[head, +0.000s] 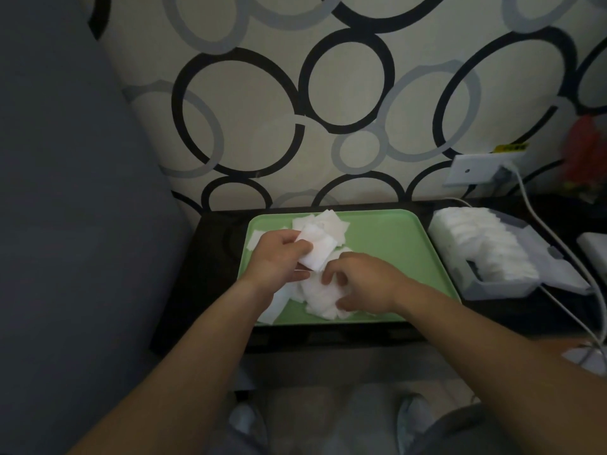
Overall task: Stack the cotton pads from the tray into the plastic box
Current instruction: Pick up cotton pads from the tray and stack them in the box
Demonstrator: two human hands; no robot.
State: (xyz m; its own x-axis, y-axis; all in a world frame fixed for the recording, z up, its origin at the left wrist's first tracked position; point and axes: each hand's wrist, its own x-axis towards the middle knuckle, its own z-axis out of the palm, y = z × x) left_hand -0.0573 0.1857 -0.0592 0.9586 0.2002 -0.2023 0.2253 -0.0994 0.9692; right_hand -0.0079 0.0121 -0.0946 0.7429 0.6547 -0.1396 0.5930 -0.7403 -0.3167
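The white square cotton pads (323, 300) lie in a loose, messy heap on the near left part of the flat green plastic tray (394, 238). A few more lie at its far edge. The left hand (279, 257) is up a little over the heap. Its fingers and thumb pinch a small bunch of pads. The right hand (364, 284) is down on the heap with its fingers bent. I cannot tell if it has a pad pinched or only touches them.

Just beside the tray, on the right, sits the clear plastic box (499, 287). A long row of pads stands inside it and fills most of it. Tray and box rest on a dark table (210, 257). A white cable (524, 195) runs past the far side of the box.

The pads are thin and soft, so I think two may stick together, or one may fold when picked up. The bunch in the left hand is not lined up, so it could fan out and drop on the way over. The box looks nearly full, so a hard push could tip the row or squash it. An arm could also catch the cable.
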